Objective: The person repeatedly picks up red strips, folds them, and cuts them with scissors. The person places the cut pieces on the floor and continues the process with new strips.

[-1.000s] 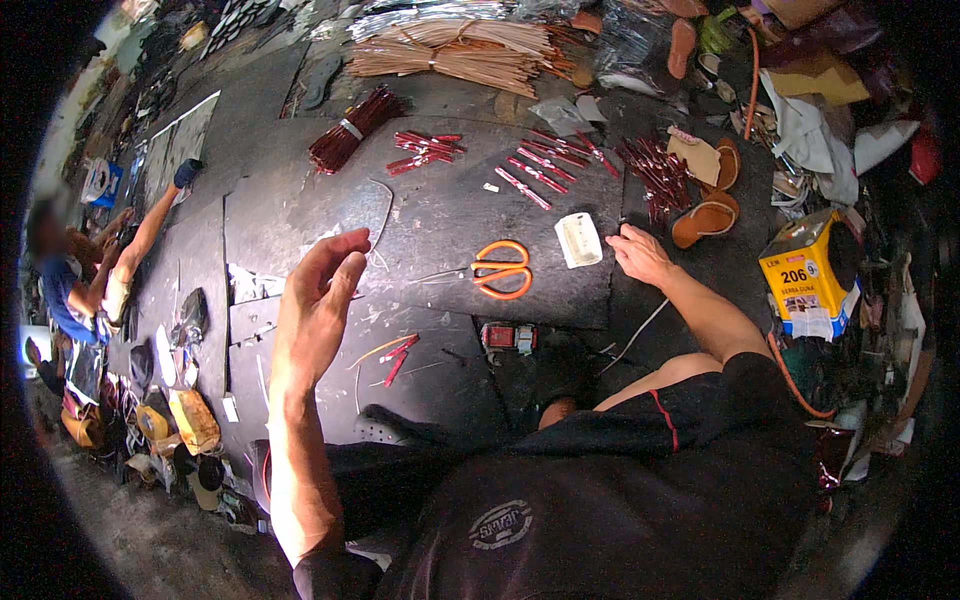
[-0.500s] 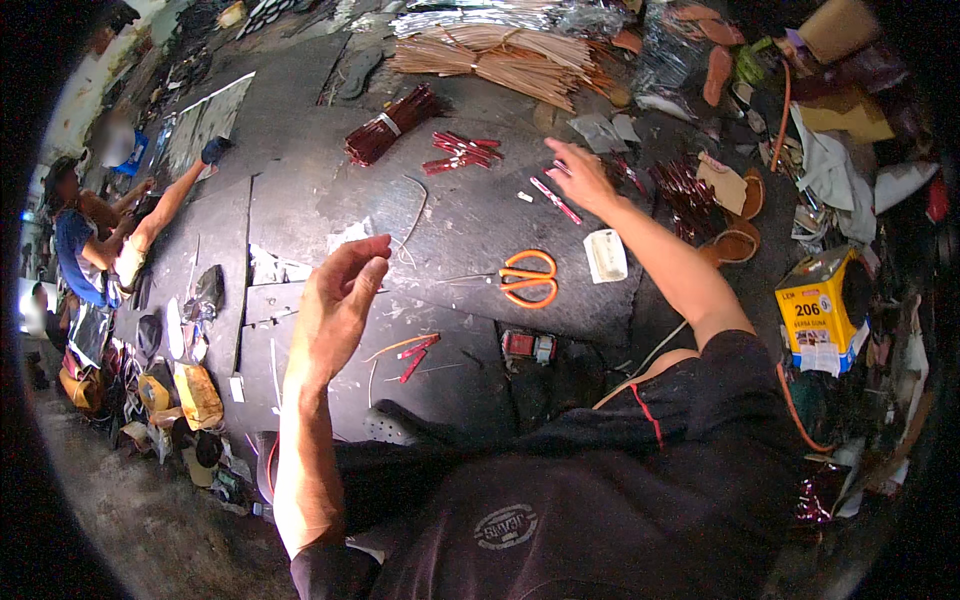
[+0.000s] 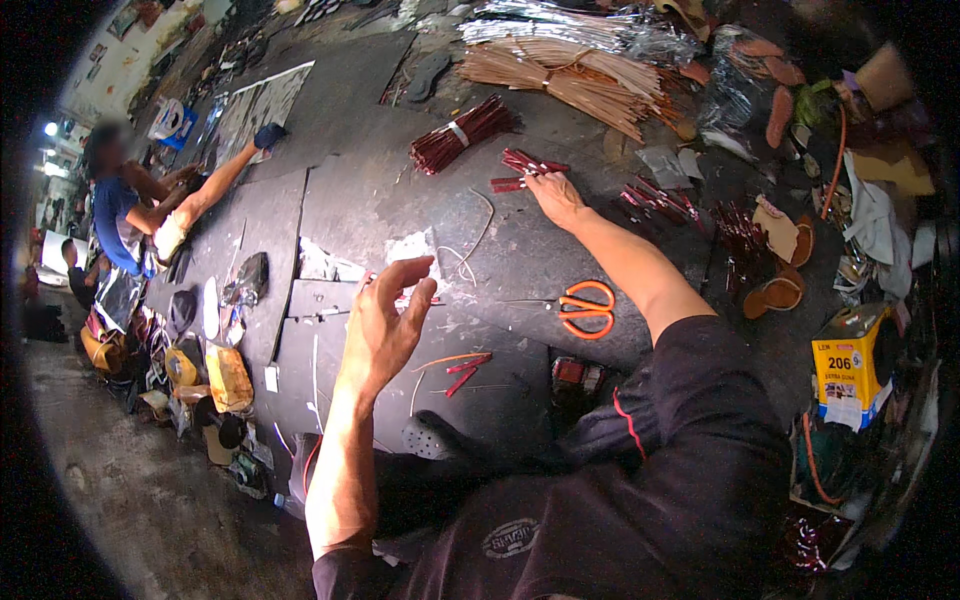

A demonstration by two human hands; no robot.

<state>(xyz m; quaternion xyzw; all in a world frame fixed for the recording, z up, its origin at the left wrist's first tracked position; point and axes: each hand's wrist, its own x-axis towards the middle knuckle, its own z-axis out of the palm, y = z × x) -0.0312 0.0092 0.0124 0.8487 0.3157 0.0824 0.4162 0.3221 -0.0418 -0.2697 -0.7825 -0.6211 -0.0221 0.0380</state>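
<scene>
The right hand (image 3: 556,196) reaches far out toward twelve o'clock, fingers spread and lying flat on a small pile of dark red strips (image 3: 527,166) on the dark desk (image 3: 380,190); whether it grips one cannot be told. The left hand (image 3: 388,325) is raised near the centre, fingers loosely curled and half open, its fingertips at a thin pale cord (image 3: 470,250) that curves away toward one o'clock. Orange-handled scissors (image 3: 586,309) lie at three o'clock of the left hand. A tied bundle of red strips (image 3: 462,134) sits at eleven o'clock of the right hand, and a tan bundle (image 3: 575,75) lies beyond.
</scene>
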